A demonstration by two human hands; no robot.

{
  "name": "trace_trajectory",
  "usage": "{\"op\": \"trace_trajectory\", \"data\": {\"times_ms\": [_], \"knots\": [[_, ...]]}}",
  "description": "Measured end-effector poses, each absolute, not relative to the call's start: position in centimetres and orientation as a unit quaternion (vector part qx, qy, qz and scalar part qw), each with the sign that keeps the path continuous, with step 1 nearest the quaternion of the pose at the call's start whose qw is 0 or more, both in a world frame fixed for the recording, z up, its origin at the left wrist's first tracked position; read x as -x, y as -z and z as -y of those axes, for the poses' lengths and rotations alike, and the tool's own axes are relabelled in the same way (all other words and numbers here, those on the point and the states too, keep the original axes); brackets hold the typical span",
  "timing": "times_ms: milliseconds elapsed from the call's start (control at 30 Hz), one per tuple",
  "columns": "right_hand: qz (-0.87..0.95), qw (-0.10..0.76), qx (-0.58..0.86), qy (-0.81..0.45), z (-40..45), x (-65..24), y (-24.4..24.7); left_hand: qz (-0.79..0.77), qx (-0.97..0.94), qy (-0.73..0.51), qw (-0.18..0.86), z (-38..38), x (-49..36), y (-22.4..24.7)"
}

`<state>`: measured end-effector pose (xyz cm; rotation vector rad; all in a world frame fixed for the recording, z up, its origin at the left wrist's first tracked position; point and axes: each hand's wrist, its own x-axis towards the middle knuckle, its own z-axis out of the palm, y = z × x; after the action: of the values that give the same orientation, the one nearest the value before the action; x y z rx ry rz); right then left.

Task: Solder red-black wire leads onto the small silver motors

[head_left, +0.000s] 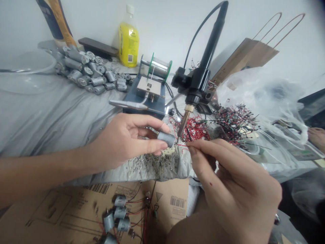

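Left hand [124, 139] grips silver cylindrical motor [166, 139]; right hand [228, 179] pinches thin red wire [181, 145]; black brass-necked soldering iron [185, 123] just above: slip risks burnt fingers.

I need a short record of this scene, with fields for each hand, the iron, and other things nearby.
Left hand: holds a motor between thumb and fingers
Right hand: pinches a red wire near the motor
Iron: soldering iron, clamped upright, tip close to the motor
Nearby: solder spool, loose motors, wired motors on cardboard, wire pile
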<state>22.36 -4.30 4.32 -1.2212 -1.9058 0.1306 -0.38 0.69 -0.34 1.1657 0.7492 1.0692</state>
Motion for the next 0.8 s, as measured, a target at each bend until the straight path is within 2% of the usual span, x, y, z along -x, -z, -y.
{"op": "trace_trajectory", "data": {"times_ms": [800], "knots": [[0.763, 0.422, 0.485, -0.058, 4.25, -22.30, -4.28, -0.320, -0.525, -0.477, 0.628, -0.81, 0.44, 0.62]]}}
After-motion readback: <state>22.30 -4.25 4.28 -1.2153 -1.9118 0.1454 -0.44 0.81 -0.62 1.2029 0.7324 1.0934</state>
